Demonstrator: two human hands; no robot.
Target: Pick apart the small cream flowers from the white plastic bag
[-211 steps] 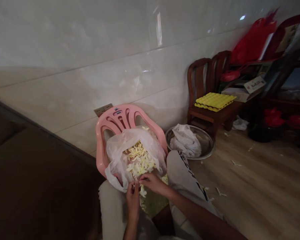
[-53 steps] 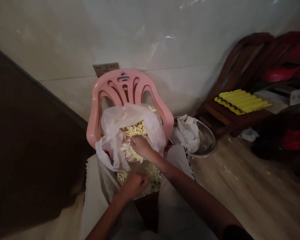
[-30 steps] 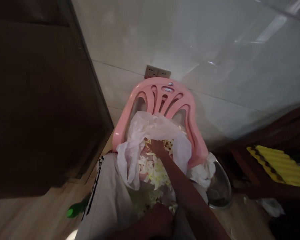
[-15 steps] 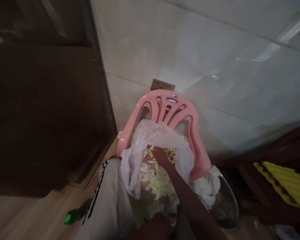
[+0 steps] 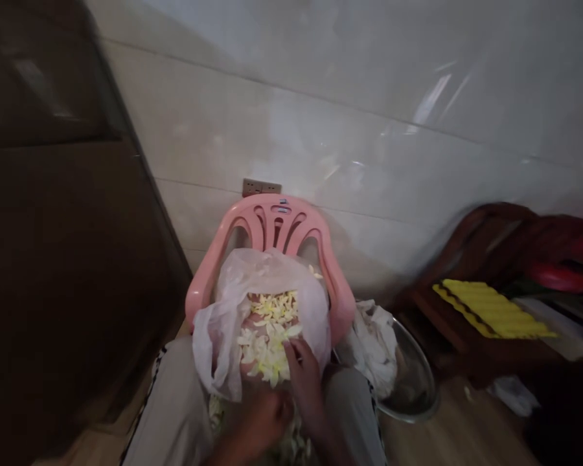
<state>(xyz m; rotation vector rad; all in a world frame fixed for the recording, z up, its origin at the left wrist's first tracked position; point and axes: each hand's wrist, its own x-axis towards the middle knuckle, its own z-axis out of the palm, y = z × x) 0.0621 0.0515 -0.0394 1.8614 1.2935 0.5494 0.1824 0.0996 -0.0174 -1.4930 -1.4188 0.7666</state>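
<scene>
A white plastic bag [image 5: 311, 307] lies spread on the seat of a pink plastic chair [image 5: 201, 285], with many pale yellow-white flowers [image 5: 267, 349] inside its opening. At the right side of these flowers is my right hand [image 5: 301, 362], its thumb and fingers pinched together; whatever is between them is too small to make out. My left hand [image 5: 274, 414], blurred by motion, is low in front of the bag, near my lap. Its fingers are smeared. More flowers [image 5: 296, 446] show beneath my hands, between my legs.
Right of the chair, a metal basin [image 5: 415, 388] on the floor holds a white cloth [image 5: 376, 346]. A wooden bench [image 5: 466, 246] farther right bears a yellow ridged item [image 5: 495, 307]. At left stands a dark cabinet [image 5: 63, 259]; behind is a tiled wall with sockets [image 5: 262, 188].
My right hand has drawn back from deep in the bag to its near right side. My left hand has come into clearer view. The camera has turned right, showing more of the bench.
</scene>
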